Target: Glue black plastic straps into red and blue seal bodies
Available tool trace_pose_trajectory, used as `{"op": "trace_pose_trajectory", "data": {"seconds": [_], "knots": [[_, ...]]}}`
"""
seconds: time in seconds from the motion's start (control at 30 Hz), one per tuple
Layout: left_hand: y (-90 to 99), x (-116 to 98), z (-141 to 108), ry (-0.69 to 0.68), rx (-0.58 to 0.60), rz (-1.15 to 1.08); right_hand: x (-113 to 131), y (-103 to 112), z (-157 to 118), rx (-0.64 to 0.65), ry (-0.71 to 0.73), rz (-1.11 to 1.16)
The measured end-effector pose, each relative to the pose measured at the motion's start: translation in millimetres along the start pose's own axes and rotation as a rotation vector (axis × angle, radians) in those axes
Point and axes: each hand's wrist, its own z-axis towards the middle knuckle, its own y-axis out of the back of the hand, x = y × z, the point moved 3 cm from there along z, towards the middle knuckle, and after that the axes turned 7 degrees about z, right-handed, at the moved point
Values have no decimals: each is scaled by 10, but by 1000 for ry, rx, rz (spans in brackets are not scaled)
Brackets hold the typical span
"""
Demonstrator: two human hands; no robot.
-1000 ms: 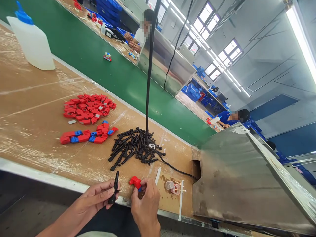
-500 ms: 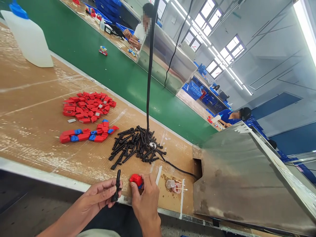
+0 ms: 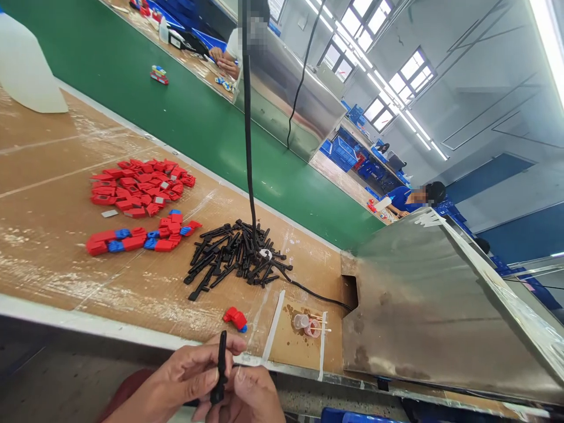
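Observation:
My left hand (image 3: 187,376) grips an upright black part (image 3: 221,367) between thumb and fingers, over the table's front edge. Close beside it, my right hand (image 3: 253,390) has its thumb near the part; its fingers are mostly hidden, and whether they hold anything does not show. A red and blue piece (image 3: 235,318) lies on the table just beyond my hands. Further back are a pile of black parts (image 3: 229,255), a row of red and blue pieces (image 3: 132,239) and a heap of red pieces (image 3: 141,187).
A white bottle (image 3: 29,70) stands at the far left. Small cups (image 3: 312,328) with cotton swabs sit at right, beside a metal box (image 3: 440,311). A black cable (image 3: 249,141) hangs over the black pile. Two people work beyond the green belt (image 3: 207,144).
My right hand has let go of the red and blue piece, now lying on the table, and moved down beside my left hand. The view has shifted slightly.

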Motion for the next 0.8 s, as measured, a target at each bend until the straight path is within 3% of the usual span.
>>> {"op": "trace_pose_trajectory", "data": {"seconds": [0.07, 0.2, 0.43, 0.53, 0.63, 0.7, 0.8], "knots": [[-40, 22, -6, -30, 6, 77, -76, -16, 38, -15, -35, 157], [-5, -26, -20, -89, -101, 259, -126, -49, 74, 46, -101, 288], [88, 72, 26, -82, -82, 375, -205, -88, 79, 168, -232, 438], [60, -160, -57, -118, -183, 435, -204, -95, 48, 146, -185, 509], [72, -580, -100, -321, -397, 631, -166, -89, -11, 147, -104, 519], [69, -804, -20, -454, -347, 829, -144, -80, -46, 168, -68, 527], [87, -927, 227, -427, -106, 971, -141, -49, -78, 204, -12, 531]]}}
